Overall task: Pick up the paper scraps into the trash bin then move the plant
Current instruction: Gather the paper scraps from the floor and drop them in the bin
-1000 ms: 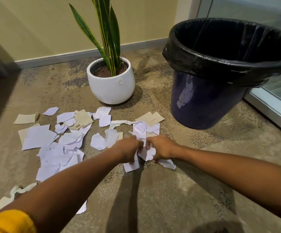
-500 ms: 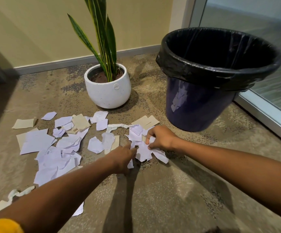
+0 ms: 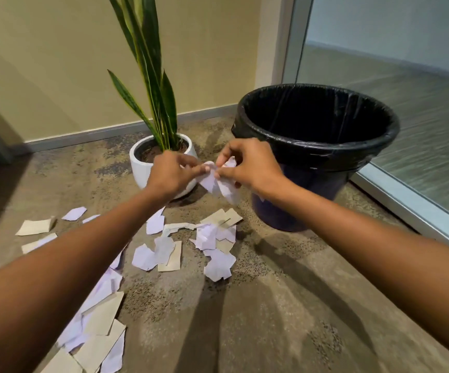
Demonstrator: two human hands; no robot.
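Both hands are raised above the floor, pinching a small bunch of white paper scraps (image 3: 219, 185) between them. My left hand (image 3: 170, 172) grips the bunch from the left, in front of the white plant pot (image 3: 144, 168). My right hand (image 3: 247, 164) grips it from the right, just left of the trash bin's rim (image 3: 320, 148). The bin is dark blue with a black liner, and its inside looks dark. A tall snake plant (image 3: 148, 76) stands in the pot. Several white and beige scraps (image 3: 212, 247) lie scattered on the carpet below and to the left.
A beige wall with a grey baseboard (image 3: 97, 134) runs behind the plant. A glass partition with a metal floor rail (image 3: 406, 200) stands right of the bin. Patterned carpet (image 3: 258, 324) covers the floor in front of me.
Both hands were down on the carpet gathering scraps. They have since lifted a bunch off the floor and carried it up beside the bin's rim; the view has tilted upward.
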